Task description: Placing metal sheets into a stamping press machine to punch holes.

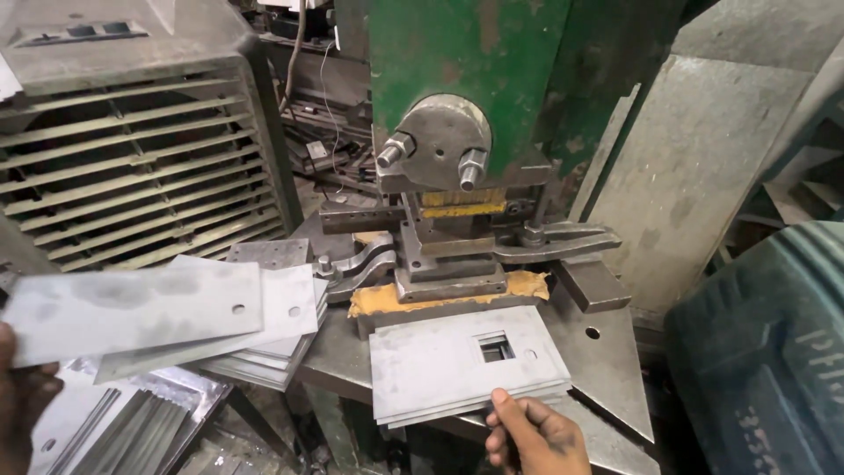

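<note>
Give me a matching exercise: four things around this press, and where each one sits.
1. punched plate
2. unpunched plate
3. hex bolts
4. slatted cooler

A. upper left, behind the stack
B. on the press's round head
C. held up in the left hand
D. on the press table, right hand at its edge

Pairs: 1-D, 2-C, 3-B, 4-A

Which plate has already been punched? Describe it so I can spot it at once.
Find the green press. On its table, directly below the die, lies a small stack of grey plates touched by the right hand. Its top plate has a square cutout, unlike the plates at the left hand, which show only round holes.
</note>
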